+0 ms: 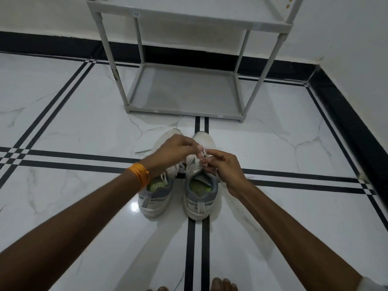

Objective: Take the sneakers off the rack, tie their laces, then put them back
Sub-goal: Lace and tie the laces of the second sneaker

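Head view: the two sneakers stand side by side on the floor [84,127], heels toward you, in front of the rack [184,89]. Your left hand [172,151] and right hand [223,164] meet over the right sneaker [199,198], each pinching its lace [202,154]. The left sneaker [156,198] lies under your left wrist, beside an orange wristband [139,175].

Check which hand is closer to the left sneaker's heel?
Left. The left hand and its wrist reach over the left sneaker, above its heel. The right hand works the laces over the right sneaker, one shoe away.
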A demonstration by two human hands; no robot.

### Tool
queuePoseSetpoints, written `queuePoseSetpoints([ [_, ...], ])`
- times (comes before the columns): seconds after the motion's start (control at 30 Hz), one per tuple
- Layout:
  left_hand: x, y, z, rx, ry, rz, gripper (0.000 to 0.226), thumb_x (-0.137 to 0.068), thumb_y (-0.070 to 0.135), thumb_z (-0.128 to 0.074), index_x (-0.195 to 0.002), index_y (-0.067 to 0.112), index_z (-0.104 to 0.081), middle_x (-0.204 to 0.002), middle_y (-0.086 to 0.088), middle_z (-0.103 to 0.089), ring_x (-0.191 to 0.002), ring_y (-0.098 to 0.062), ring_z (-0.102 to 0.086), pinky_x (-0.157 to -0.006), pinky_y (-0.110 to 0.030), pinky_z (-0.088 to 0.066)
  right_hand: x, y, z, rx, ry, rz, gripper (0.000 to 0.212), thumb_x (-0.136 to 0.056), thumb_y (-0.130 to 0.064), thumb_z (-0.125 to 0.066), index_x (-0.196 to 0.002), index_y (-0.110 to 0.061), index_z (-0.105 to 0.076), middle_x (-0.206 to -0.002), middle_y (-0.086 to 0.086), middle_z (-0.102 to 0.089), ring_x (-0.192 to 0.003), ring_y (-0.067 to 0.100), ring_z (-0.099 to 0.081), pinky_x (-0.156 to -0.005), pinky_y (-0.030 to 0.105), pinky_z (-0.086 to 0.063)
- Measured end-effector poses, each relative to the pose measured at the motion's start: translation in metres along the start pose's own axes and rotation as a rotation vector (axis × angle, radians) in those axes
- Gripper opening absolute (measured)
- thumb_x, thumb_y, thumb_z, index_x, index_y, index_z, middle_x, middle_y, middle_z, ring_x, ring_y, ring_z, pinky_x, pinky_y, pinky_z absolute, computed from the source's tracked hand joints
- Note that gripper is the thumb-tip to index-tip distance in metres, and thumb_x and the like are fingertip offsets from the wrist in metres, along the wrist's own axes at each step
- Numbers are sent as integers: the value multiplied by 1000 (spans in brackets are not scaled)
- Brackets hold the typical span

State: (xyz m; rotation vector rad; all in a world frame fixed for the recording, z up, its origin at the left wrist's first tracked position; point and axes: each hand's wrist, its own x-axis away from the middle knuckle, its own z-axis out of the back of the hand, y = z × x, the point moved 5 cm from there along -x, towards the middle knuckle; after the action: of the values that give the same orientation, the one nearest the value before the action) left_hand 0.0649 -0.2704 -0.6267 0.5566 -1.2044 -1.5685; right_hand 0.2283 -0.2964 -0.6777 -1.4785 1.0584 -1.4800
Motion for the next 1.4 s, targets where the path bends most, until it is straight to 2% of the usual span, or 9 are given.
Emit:
queuePoseSetpoints([
  [0.1,3,-17,-20,337,23,-17,29,-96,31,-56,-97,8,-73,-104,-11,-73,-105,-23,-67,-93,-36,-52,1,-4,-2,-27,-31,1,24,-93,2,-56,-111,-4,-71,-100,11,-74,-85,18,-72,-73,26,-60],
  [0.2,-2,-32,-29,458,125,-53,23,-94,25,-60,-101,7,-72,-102,-17,-73,-102,-34,-68,-95,-48,-54,-1,-6,-2,-26,-27,2,23,-93,-2,-58,-111,-7,-72,-99,9,-75,-88,22,-73,-76,30,-61],
  [0.43,-9,-25,-32,193,307,-157,14,-91,22,-66,-96,13,-76,-83,-3,-75,-73,-11,-71,-65,-20,-55,-1,-6,-3,52,4,39,18,-92,-9,-63,-108,-11,-70,-90,22,-73,-81,26,-72,-71,29,-61],
  [0.63,-14,-28,-36,-27,311,-229,16,-89,16,-67,-102,18,-76,-98,2,-71,-87,-8,-67,-78,-21,-54,-4,-6,-2,65,-76,29,21,-91,1,-58,-109,-5,-67,-82,17,-70,-75,20,-68,-69,26,-59],
  [0.77,-14,-25,-26,193,319,-168,13,-77,10,-79,-88,7,-72,-76,-8,-75,-72,-16,-73,-72,-26,-58,-3,-11,-3,130,-156,43,23,-92,2,-57,-112,-6,-63,-80,13,-70,-76,19,-70,-72,28,-60],
  [0.9,-12,-26,-21,273,267,-113,38,-71,14,-85,-95,5,-56,-74,-13,-75,-71,-23,-74,-71,-29,-61,-4,-18,-2,234,-258,66,25,-93,2,-55,-114,-10,-61,-91,18,-73,-85,28,-72,-82,38,-60],
  [1.17,-14,-15,-24,-10,291,-228,11,-75,15,-81,-80,8,-75,-66,-2,-73,-61,-1,-69,-63,-7,-50,2,-21,-4,328,-295,173,28,-92,2,-58,-115,-12,-62,-94,15,-73,-91,29,-72,-84,42,-59],
  [1.3,-19,-24,-24,117,324,-43,31,-69,19,-86,-88,7,-64,-71,-7,-72,-60,-13,-70,-58,-21,-56,5,-22,-2,374,-253,233,29,-90,2,-60,-117,-11,-62,-93,15,-74,-88,23,-73,-81,37,-60],
  [1.4,-19,-33,-23,339,168,218,50,-72,18,-85,-108,7,-51,-80,-10,-67,-56,-10,-64,-45,-16,-48,6,-26,-4,495,-236,300,30,-90,0,-61,-116,-14,-62,-91,12,-75,-86,18,-74,-78,33,-61],
])
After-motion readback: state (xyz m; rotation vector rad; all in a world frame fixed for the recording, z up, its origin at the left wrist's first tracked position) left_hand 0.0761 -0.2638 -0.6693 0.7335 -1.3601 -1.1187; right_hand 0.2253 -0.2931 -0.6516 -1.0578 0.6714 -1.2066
